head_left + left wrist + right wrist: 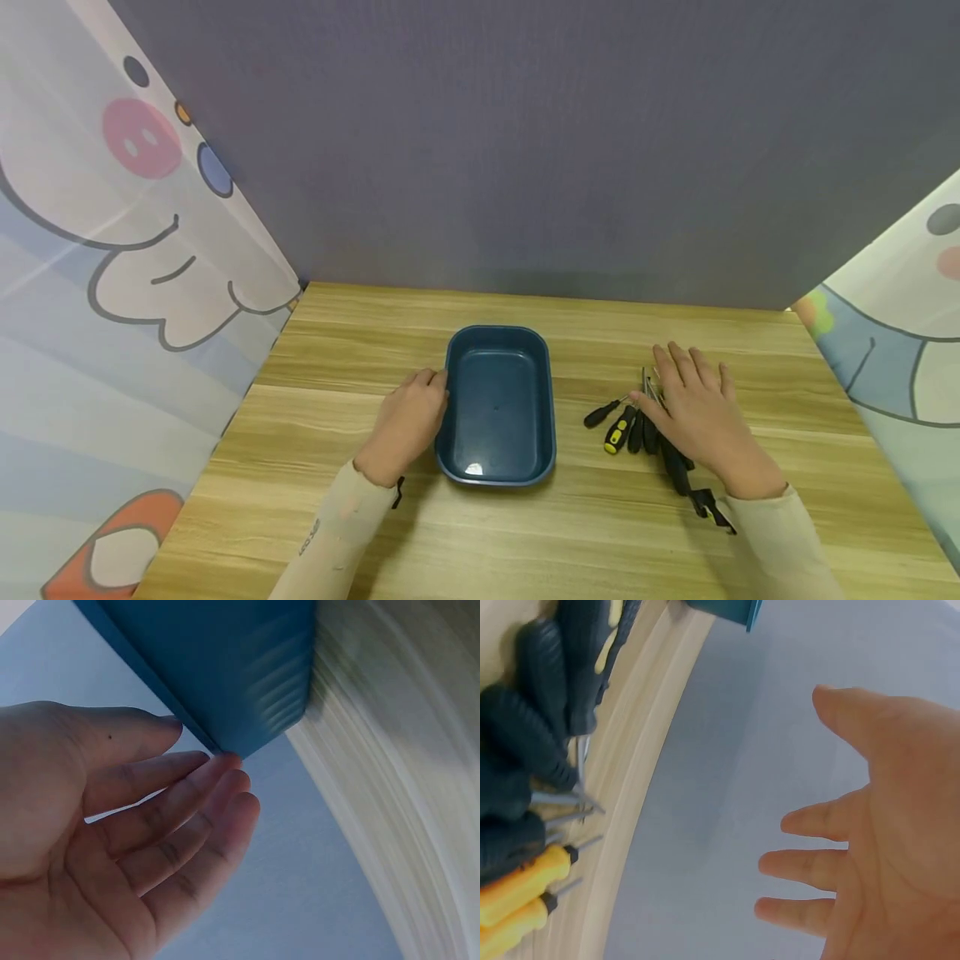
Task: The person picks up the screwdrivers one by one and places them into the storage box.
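A dark blue rectangular plastic bin (pixel 495 479) stands on the wooden table, its inside showing bare. My left hand (pixel 408 421) is at the bin's left side, fingertips at the rim. In the left wrist view, the thumb and gently bent fingers (pixel 169 851) meet the edge of the bin (pixel 232 667) near one corner. Over to the right, my right hand (pixel 697 417) is spread flat above a cluster of screwdrivers (pixel 650 433), palm down and holding nothing. Their handles are mostly black; one screwdriver (pixel 618 431) has yellow markings. The right wrist view shows yellow-handled screwdrivers (pixel 525 885) too.
A grey panel (pixel 525 150) rises behind the wooden table (pixel 480 537). Printed cartoon curtains hang at the left (pixel 150 250) and right (pixel 907 358). Black straps show by both wrists.
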A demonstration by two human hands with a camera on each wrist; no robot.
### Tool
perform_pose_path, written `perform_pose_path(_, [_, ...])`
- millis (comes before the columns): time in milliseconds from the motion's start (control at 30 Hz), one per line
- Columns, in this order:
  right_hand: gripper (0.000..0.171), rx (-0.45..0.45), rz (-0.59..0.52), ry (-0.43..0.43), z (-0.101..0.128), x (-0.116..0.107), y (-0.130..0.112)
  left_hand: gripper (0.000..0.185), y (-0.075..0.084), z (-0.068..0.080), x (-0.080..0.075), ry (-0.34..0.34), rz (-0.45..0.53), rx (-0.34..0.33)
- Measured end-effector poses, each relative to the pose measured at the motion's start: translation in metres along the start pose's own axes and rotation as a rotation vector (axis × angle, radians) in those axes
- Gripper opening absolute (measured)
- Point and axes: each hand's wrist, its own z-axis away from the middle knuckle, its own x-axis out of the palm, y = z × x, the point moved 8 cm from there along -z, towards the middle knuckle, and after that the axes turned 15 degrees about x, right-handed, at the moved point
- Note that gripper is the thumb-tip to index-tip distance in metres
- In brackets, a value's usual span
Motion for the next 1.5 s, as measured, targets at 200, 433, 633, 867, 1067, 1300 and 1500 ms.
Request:
perform_pose_path(200, [0.080, 0.030, 0.009, -0.003, 0.004, -0.001, 0.018, 0.027, -0.004, 0.001, 0.004, -0.009, 0.026, -0.018])
perform_pose_path(433, [0.077, 0.067, 0.031, -0.016, 0.007, 0.001, 0.040, 0.028, -0.005, 0.001, 0.006, -0.014, 0.026, -0.022])
perform_pose_path(633, [0.073, 0.089, 0.070, -0.022, 0.010, 0.007, 0.057, 0.028, -0.006, 0.001, 0.006, -0.024, 0.025, -0.029])
perform_pose_path(867, [0.062, 0.131, 0.093, -0.118, 0.012, 0.016, 0.074, 0.028, -0.007, 0.000, 0.007, -0.033, 0.031, -0.033])
perform_pose_path(1067, [0.039, 0.149, 0.079, -0.177, 0.008, 0.025, 0.085, 0.027, -0.008, 0.000, 0.006, -0.039, 0.035, -0.034])
perform_pose_path(1300, [0.020, 0.139, -0.003, -0.236, 0.006, 0.036, 0.090, 0.027, -0.008, -0.001, 0.006, -0.047, 0.037, -0.033])
perform_pose_path(1500, [0.020, 0.172, -0.022, -0.247, 0.006, 0.039, 0.094, 0.028, -0.008, -0.001, 0.007, -0.067, 0.045, -0.045])
